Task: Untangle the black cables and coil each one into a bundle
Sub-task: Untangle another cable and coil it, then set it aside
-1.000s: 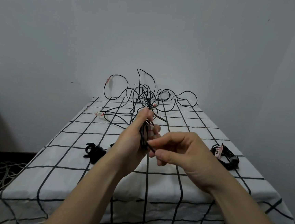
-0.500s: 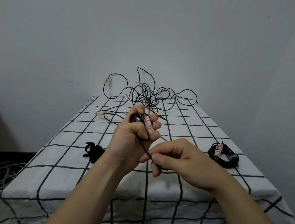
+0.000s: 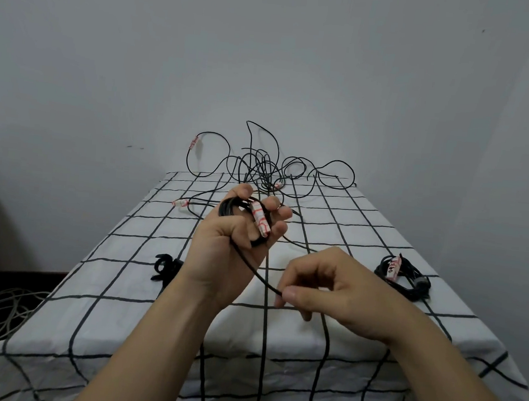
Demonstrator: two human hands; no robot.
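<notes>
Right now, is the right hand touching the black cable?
Touching. Head view: the right hand pinches the cable between thumb and forefinger, where it runs down from the coil in the left hand.

Left grip raised over the middle of the worktop, forearm climbing from its near edge, wrist cocked back. Fingers curled round a small coil of black cable. Right grip lower, nearer the worktop's front edge, knuckles up, thumb and forefinger pinching one strand off that coil. Forearms bare. Grips apart.
</notes>
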